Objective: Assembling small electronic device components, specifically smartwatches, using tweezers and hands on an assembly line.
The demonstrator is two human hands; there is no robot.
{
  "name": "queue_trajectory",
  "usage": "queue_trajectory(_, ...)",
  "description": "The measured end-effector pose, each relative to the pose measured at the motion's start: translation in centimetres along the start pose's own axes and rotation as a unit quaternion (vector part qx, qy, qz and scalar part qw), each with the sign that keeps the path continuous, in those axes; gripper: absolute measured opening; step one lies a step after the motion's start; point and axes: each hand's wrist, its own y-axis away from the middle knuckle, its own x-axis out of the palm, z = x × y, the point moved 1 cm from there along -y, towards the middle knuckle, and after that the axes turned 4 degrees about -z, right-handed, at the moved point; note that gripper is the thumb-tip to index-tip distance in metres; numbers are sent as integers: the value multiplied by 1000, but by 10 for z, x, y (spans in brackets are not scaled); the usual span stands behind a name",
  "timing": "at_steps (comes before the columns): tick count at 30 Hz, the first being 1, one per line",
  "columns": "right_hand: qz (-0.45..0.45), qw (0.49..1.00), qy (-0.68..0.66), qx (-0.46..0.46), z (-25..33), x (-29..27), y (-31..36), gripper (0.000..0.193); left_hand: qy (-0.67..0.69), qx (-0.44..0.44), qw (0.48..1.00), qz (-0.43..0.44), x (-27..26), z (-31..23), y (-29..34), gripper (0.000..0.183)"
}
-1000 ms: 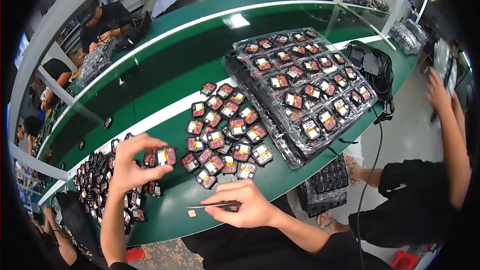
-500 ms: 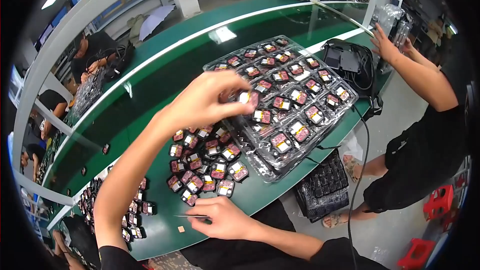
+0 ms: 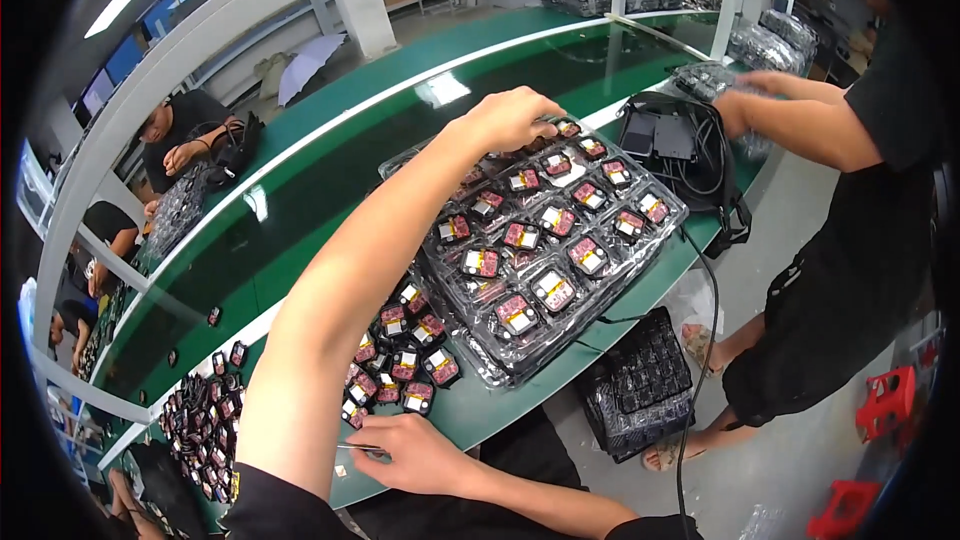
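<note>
My left hand (image 3: 515, 123) reaches over the far part of a clear plastic blister tray (image 3: 462, 325). Its fingers are pinched at the edge of a small electronic module (image 3: 568, 128), black with a red face and white label. Similar modules, such as one module (image 3: 553, 290) near the front corner, sit in the tray's pockets. My left forearm covers some of the tray's left side. Close to the bench's near edge, my right hand (image 3: 418, 455) is closed on thin metal tweezers (image 3: 357, 447). Just beyond it lies a loose pile of the same modules (image 3: 405, 365).
Another heap of modules (image 3: 205, 430) lies at the left. A black bag with an adapter and cables (image 3: 680, 140) stands right of the tray. Black trays (image 3: 645, 375) are stacked below the bench. A co-worker (image 3: 830, 240) stands at the right; others sit at the far left.
My left hand has moved away and right with the module, from above the tray's left side to its far part. The view has shifted. My right hand keeps the tweezers near the pile.
</note>
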Motion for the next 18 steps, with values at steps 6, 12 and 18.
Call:
queue_trajectory(6, -3, 999, 5, -40, -4, 3, -1, 20, -20, 2, 996, -91, -58, 37, 86, 34)
queue_trajectory(12, -19, 999, 32, -15, 1, -7, 1, 19, -90, -111, 989, -24, -121, 94, 253, 35)
queue_trajectory(18, 4, 999, 40, -15, 8, -5, -4, 18, -89, -429, 893, 99, -161, 129, 500, 47)
